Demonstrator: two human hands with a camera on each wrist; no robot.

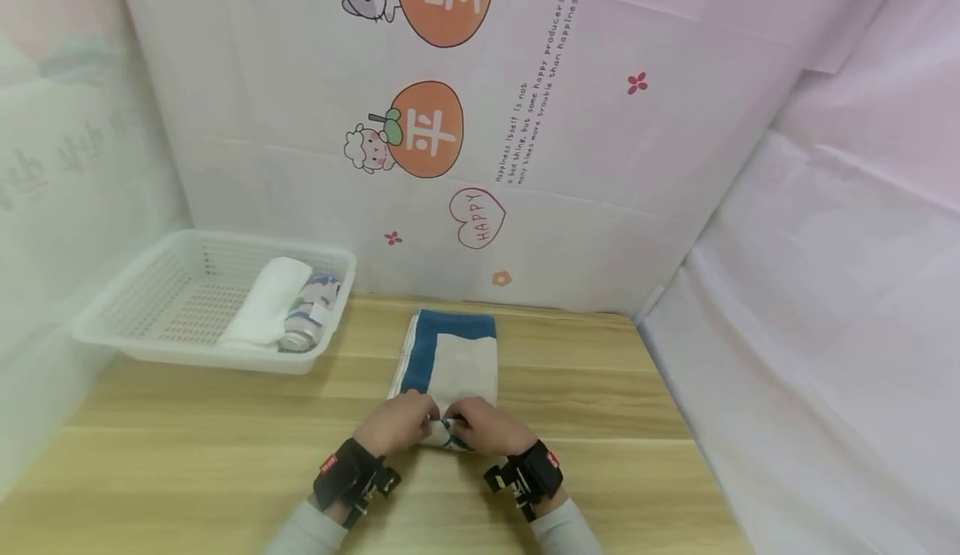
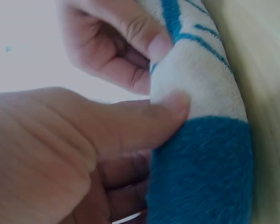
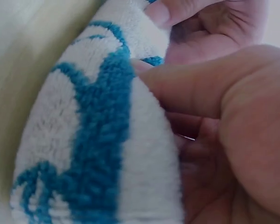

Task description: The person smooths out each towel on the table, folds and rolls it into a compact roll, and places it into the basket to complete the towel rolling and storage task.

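A folded towel (image 1: 465, 363), off-white with a blue border, lies on the wooden table with its near end turned up into a roll. My left hand (image 1: 399, 423) grips the left part of that roll, thumb on the near side and fingers behind it. Close beside it, my right hand (image 1: 491, 427) pinches the right part in the same way. In the left wrist view the towel (image 2: 200, 168) shows a blue band and white pile under the thumb. The right wrist view shows the towel (image 3: 102, 126) with a blue pattern on white; the fingertips behind it are hidden.
At the back left stands a white plastic basket (image 1: 157, 353) holding a rolled white towel (image 1: 268, 301) and a rolled patterned towel (image 1: 313, 309). The wooden table (image 1: 600, 388) meets a printed cloth wall (image 1: 600, 230) at the back and pale cloth sides.
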